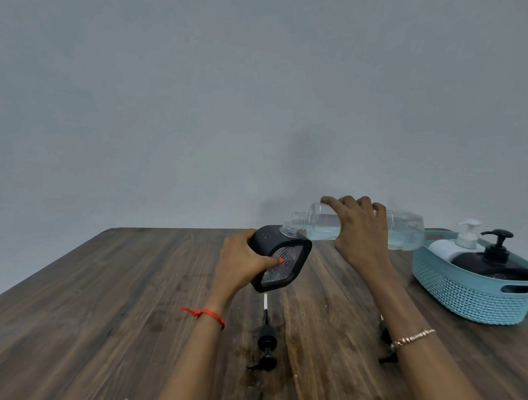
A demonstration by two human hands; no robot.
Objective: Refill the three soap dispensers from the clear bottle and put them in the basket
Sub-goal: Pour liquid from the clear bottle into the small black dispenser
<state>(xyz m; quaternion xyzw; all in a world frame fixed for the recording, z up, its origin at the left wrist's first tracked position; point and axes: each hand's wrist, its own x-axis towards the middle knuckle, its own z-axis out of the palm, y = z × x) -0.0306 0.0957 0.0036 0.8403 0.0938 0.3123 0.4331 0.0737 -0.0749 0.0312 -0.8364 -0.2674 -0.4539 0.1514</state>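
Note:
My left hand [239, 262] grips a black soap dispenser [281, 259] with a clear textured panel, tilted toward the right, its pump off. My right hand [361, 232] holds the clear bottle [404, 229] almost on its side, with its open neck resting at the dispenser's mouth; clear liquid lies in the bottle. A teal basket [469, 297] at the right holds a white dispenser [444, 246] and a black dispenser [486, 267], both with pumps on. A black pump with a white tube [266, 337] lies on the table between my arms.
A second black pump [386, 342] lies partly hidden under my right wrist. The wooden table [111, 310] reaches a grey wall behind. Wet marks show on the wood near the loose pump.

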